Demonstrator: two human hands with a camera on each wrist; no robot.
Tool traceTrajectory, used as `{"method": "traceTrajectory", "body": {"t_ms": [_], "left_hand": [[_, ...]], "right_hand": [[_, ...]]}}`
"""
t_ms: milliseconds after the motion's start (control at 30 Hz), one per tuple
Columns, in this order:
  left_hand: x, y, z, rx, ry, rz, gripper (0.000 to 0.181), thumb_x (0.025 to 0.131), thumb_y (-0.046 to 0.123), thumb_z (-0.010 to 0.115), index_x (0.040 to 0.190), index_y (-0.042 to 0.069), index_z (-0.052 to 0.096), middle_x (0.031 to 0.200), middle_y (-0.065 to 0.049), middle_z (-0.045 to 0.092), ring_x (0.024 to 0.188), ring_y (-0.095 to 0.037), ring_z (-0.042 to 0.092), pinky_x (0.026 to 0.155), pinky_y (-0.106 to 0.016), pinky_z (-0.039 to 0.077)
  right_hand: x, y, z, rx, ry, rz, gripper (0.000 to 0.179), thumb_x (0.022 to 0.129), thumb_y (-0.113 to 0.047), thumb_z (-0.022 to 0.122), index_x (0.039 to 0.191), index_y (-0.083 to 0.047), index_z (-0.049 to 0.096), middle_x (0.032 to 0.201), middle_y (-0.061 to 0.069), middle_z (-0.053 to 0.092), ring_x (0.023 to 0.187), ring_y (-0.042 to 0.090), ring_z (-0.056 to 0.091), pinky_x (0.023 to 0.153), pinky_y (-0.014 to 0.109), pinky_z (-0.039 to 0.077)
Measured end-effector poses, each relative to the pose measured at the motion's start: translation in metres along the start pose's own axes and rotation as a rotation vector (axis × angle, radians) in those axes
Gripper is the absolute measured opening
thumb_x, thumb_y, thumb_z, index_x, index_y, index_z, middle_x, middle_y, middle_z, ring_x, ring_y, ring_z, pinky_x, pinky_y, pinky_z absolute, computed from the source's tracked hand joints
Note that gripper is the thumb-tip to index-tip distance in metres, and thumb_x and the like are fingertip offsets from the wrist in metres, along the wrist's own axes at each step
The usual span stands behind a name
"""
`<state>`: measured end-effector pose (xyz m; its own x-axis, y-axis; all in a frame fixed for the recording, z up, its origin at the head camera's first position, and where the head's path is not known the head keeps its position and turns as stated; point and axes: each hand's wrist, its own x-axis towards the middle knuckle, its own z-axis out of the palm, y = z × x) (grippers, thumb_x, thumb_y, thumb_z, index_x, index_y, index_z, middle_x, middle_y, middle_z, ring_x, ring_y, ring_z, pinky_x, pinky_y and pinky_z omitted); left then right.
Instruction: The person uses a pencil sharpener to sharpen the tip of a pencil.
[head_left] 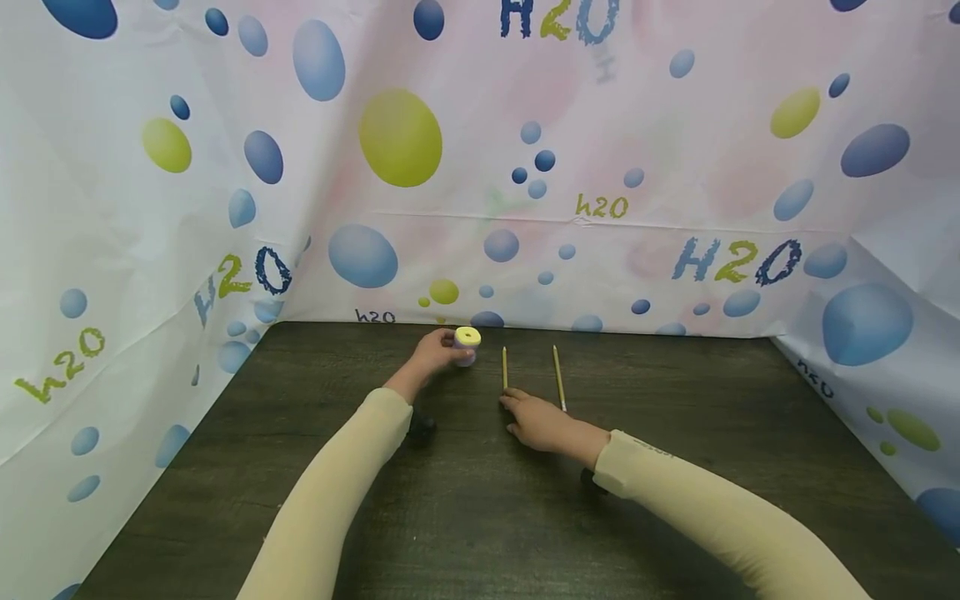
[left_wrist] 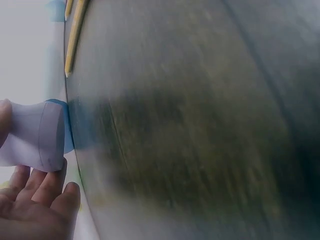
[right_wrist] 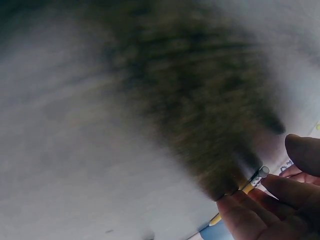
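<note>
My left hand (head_left: 433,353) holds a small pale cup-shaped container (head_left: 465,356) with a round yellow top (head_left: 467,336) that has a small dark spot in its middle. In the left wrist view, thumb and fingers are on opposite sides of the container (left_wrist: 35,134). Two yellow pencils lie side by side, points away from me. Fingertips of my right hand (head_left: 538,421) are at the near end of the left pencil (head_left: 505,367). In the right wrist view, a pencil's eraser end (right_wrist: 263,171) shows beside the fingers, with the thumb (right_wrist: 303,154) apart. The right pencil (head_left: 558,375) lies beyond the right hand.
A dark wood-grain table (head_left: 465,500) extends under both arms. White sheeting (head_left: 480,192) with blue and green spots and lettering stands along its back and sides.
</note>
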<state>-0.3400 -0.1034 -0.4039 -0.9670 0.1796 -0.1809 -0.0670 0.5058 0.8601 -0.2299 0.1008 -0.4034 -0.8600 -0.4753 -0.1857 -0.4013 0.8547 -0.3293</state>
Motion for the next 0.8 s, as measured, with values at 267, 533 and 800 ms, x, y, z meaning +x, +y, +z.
{"method": "traceTrajectory", "body": {"t_ms": [267,533,800], "left_hand": [[0.0027,-0.0001,-0.0004,-0.009,-0.010,-0.018,0.063,0.097,0.020,0.071,0.149,-0.003,0.043,0.154,-0.027,0.047,0.143,-0.041,0.047,0.117,-0.052,0.042],[0.0029,-0.0035,0.0006,0.018,-0.035,-0.023,0.061,0.097,0.018,0.069,0.147,-0.006,0.044,0.151,-0.028,0.049,0.141,-0.041,0.049,0.118,-0.052,0.041],[0.0003,-0.0081,-0.0009,0.020,-0.044,-0.035,0.062,0.098,0.018,0.068,0.149,-0.006,0.042,0.152,-0.029,0.049,0.141,-0.042,0.049,0.118,-0.053,0.040]], "right_hand": [[0.0012,-0.0014,-0.0041,0.008,-0.003,0.007,0.050,0.102,-0.009,0.061,0.147,0.009,0.047,0.160,0.027,0.040,0.146,0.040,0.045,0.117,0.050,0.041],[0.0005,-0.0023,-0.0042,0.013,-0.005,0.011,0.049,0.102,-0.009,0.061,0.146,0.009,0.048,0.160,0.028,0.040,0.146,0.041,0.046,0.117,0.051,0.042],[0.0004,-0.0037,-0.0023,0.004,-0.011,0.010,0.048,0.102,-0.008,0.060,0.145,0.010,0.049,0.159,0.028,0.041,0.145,0.041,0.047,0.116,0.051,0.042]]}}
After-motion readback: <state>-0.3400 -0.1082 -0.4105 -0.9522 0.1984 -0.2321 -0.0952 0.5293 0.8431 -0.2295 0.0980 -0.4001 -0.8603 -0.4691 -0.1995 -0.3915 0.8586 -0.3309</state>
